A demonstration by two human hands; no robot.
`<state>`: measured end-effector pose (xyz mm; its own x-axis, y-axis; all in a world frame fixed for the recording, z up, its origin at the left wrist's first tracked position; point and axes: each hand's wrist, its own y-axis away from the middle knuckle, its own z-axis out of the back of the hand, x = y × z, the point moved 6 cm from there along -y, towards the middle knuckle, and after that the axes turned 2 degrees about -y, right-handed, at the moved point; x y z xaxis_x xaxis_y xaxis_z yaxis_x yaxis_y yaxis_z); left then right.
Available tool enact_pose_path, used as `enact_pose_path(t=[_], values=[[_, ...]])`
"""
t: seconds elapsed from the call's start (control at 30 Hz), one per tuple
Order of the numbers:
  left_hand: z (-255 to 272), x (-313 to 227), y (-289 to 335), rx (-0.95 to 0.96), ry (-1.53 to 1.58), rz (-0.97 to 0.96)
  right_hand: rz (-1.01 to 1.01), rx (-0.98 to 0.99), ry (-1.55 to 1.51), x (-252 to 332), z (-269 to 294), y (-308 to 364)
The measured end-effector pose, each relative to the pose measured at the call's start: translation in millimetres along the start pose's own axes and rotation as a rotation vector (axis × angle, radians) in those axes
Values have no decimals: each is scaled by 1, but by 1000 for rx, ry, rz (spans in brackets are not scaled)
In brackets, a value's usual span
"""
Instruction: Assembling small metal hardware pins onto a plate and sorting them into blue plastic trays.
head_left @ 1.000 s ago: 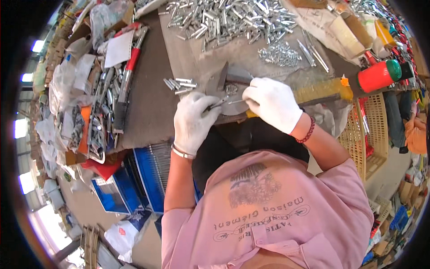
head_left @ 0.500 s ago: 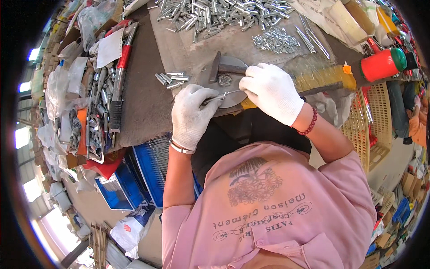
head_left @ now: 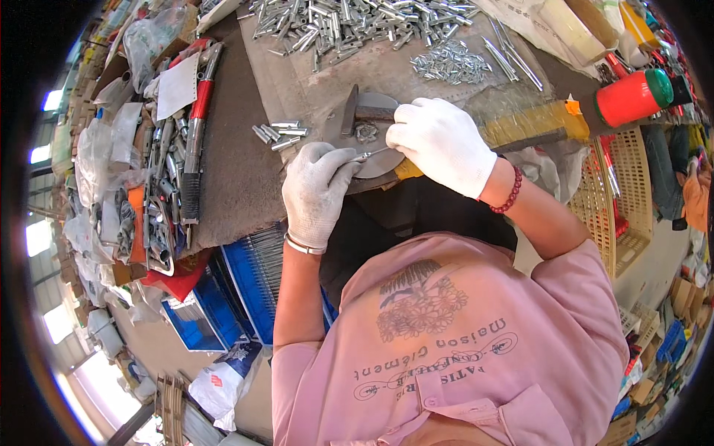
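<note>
My left hand point(head_left: 318, 192), in a white knitted glove, pinches a small silver metal piece point(head_left: 362, 157) between thumb and fingers. A thin metal rod point(head_left: 379, 152) runs from that piece to my right hand point(head_left: 445, 147), also gloved, whose closed fingertips grip its other end. Whether the rod goes inside the piece is too small to tell. Both hands are over a round grey plate point(head_left: 364, 169) at the bench's near edge. Just beyond them lies a hammer point(head_left: 348, 111), its handle reaching toward my right hand. Beside the hammer head is a small crumpled shiny lump point(head_left: 366, 133).
Several short metal tubes point(head_left: 279, 134) lie left of the plate. Farther back are a heap of tubes point(head_left: 349, 26), a pile of small pins point(head_left: 450, 63) and long rods point(head_left: 513, 56). A red jar point(head_left: 628, 100) stands right; tools point(head_left: 197, 126) crowd the left; blue crates point(head_left: 256, 279) sit below.
My right hand has moved left toward my left hand, so less of the thin rod shows between them. The bench has shifted slightly left in view.
</note>
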<state>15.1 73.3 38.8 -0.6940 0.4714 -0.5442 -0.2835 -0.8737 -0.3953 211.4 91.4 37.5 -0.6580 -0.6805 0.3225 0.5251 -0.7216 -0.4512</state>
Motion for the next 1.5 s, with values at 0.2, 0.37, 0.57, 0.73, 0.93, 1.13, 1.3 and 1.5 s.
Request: enact_pose_path(t=[0.2,0.37,0.57,0.73,0.93,1.13,1.3,1.5], values=[[-1,4,3,0,15,-12,-20,70,-68,3,-3,-9],[-3,-3,4,-34,13,-58,16,84,-100,0,-9,-4],[0,-9,9,-44,-72,-36,-158,-146,-48,-22,27,12],[0,-9,7,-28,-55,-47,-625,-136,321,-135,75,50],[-1,-7,8,-53,-67,-71,-498,-90,392,-167,75,51],[-1,-8,10,-74,-44,-81,-392,17,468,-164,70,45],[-1,-8,10,-77,-28,-68,-393,-26,461,-161,69,47],[-4,-1,12,-98,22,-53,-227,-124,32,-68,55,10]])
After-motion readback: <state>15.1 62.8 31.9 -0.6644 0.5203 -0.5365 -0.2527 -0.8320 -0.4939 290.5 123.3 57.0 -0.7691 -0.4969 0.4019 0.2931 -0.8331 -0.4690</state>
